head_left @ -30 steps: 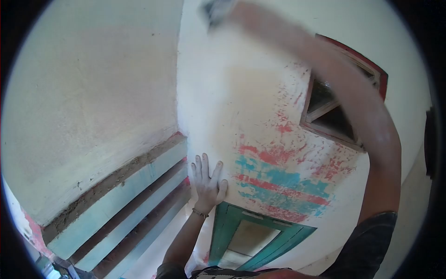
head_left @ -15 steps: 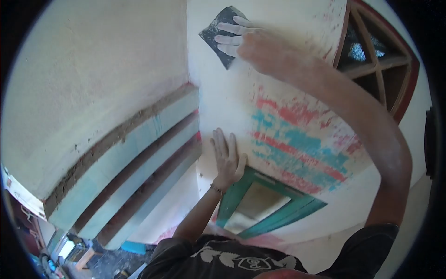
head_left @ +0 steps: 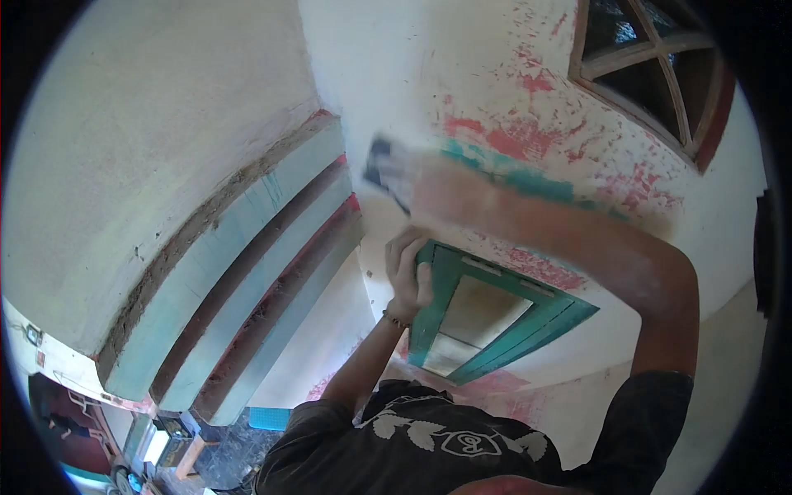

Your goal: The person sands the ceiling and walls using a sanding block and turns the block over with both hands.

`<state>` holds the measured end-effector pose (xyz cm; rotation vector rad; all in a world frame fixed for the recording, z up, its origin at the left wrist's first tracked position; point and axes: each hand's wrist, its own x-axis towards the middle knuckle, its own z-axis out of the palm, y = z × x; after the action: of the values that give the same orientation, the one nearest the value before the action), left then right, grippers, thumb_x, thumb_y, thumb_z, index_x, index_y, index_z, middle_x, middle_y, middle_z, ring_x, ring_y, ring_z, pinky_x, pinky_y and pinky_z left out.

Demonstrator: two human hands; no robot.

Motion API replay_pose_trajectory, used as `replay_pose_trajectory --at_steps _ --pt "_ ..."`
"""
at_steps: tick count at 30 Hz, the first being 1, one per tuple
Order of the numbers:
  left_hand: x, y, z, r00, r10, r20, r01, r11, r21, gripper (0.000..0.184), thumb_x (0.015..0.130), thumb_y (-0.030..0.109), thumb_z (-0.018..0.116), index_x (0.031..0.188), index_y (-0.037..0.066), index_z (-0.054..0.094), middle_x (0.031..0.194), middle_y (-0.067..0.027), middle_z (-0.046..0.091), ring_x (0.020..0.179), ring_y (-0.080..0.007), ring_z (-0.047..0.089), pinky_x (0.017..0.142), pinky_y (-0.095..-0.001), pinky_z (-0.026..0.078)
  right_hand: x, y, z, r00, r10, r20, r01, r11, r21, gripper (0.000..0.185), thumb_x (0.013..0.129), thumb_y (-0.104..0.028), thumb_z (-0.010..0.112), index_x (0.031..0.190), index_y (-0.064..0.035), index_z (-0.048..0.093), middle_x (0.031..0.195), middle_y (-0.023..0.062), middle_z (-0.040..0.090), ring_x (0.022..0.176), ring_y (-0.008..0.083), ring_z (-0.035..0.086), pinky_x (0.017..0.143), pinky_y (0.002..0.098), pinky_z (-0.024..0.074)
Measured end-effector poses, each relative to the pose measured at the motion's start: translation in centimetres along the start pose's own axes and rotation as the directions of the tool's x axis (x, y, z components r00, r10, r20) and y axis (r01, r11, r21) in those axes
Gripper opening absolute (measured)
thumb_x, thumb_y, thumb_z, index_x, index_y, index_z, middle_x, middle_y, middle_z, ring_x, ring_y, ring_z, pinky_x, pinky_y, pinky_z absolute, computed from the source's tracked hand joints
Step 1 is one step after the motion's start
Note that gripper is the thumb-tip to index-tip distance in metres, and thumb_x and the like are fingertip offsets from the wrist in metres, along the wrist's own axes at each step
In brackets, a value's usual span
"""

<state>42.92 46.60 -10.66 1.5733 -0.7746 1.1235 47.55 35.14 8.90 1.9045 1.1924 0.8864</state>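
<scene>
My right hand (head_left: 412, 177) is smeared by motion and presses a dark sheet of sandpaper (head_left: 379, 162) against the white wall (head_left: 375, 74). The sheet shows beyond the fingertips, left of the hand. Lower down, my left hand (head_left: 407, 272) leans on the wall at the upper left corner of a green frame (head_left: 437, 280), thumb apart and fingers bent. It holds nothing that I can see. Patches of red paint (head_left: 516, 136) and teal paint (head_left: 528, 183) show on the wall around my right forearm.
Stepped pale-blue ledges (head_left: 272, 194) with rough brown edges curve along the left wall. A wooden-framed window (head_left: 660, 58) is at the upper right. Far below at the lower left are a dark floor (head_left: 239, 454), a blue item (head_left: 269, 418) and a wooden stool-like piece (head_left: 195, 455).
My right hand has swept down the wall with the sandpaper, closer to my left hand. The left fingers, stretched flat before, are now more bent. The view has shifted slightly.
</scene>
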Motion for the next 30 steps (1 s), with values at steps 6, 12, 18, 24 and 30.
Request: replay_pose_trajectory --at_steps 6,12,18,24,30 --pt "-0.3 0.3 -3.2 0.967 0.172 -0.19 -0.133 0.971 0.2 0.032 0.096 0.024 0.052 0.108 -0.002 0.064 0.092 -0.0176 0.068 0.085 -0.0334 0.062 0.08 -0.0448 0.046 0.2 5.1 -4.3 0.999 0.033 -0.032 -0.036 0.994 -0.106 0.021 0.09 -0.019 0.066 0.105 -0.0112 0.078 0.12 0.0055 0.071 0.129 0.0193 0.056 0.091 0.0384 0.0582" --pt "1.9 1.7 -5.8 0.943 0.17 -0.287 -0.102 0.966 0.239 0.038 0.099 0.029 0.043 0.108 -0.003 0.061 0.086 -0.0152 0.067 0.088 -0.0307 0.057 0.081 -0.0436 0.044 3.3 16.2 -13.9 0.749 0.642 0.163 -0.585 0.757 -0.293 0.028 0.101 -0.007 0.059 0.129 -0.0025 0.063 0.121 0.0175 0.069 0.104 0.0304 0.07 0.094 0.0393 0.0584" --pt "3.7 3.6 -7.2 0.918 0.243 -0.313 -0.189 0.963 0.194 0.04 0.101 0.03 0.04 0.115 -0.002 0.058 0.082 -0.0148 0.065 0.091 -0.029 0.053 0.083 -0.0439 0.042 2.2 -5.4 1.7 0.954 0.243 -0.177 -0.268 0.954 -0.138 0.044 0.087 -0.023 0.063 0.122 0.0031 0.07 0.135 0.0139 0.066 0.134 0.0306 0.054 0.122 0.0438 0.0339" --pt "3.1 4.6 -8.2 0.963 0.166 -0.213 -0.125 0.973 0.194 0.041 0.101 0.033 0.04 0.115 -0.001 0.059 0.085 -0.0147 0.065 0.092 -0.0291 0.054 0.083 -0.0435 0.042 -0.5 -5.3 1.6 0.994 -0.085 0.072 0.08 0.994 0.072 0.034 0.087 -0.024 0.066 0.116 -0.0091 0.076 0.132 -0.0003 0.069 0.138 0.0222 0.05 0.122 0.0396 0.0325" --pt "2.3 3.6 -9.4 0.973 0.018 -0.23 0.035 0.973 0.227 0.042 0.102 0.034 0.042 0.113 -0.002 0.06 0.086 -0.0143 0.064 0.088 -0.0278 0.053 0.079 -0.0409 0.042 0.7 6.2 -3.2 0.937 0.176 -0.301 -0.225 0.965 -0.137 0.019 0.087 -0.015 0.066 0.102 -0.0067 0.074 0.11 0.0069 0.07 0.107 0.0182 0.066 0.081 0.0317 0.0589"
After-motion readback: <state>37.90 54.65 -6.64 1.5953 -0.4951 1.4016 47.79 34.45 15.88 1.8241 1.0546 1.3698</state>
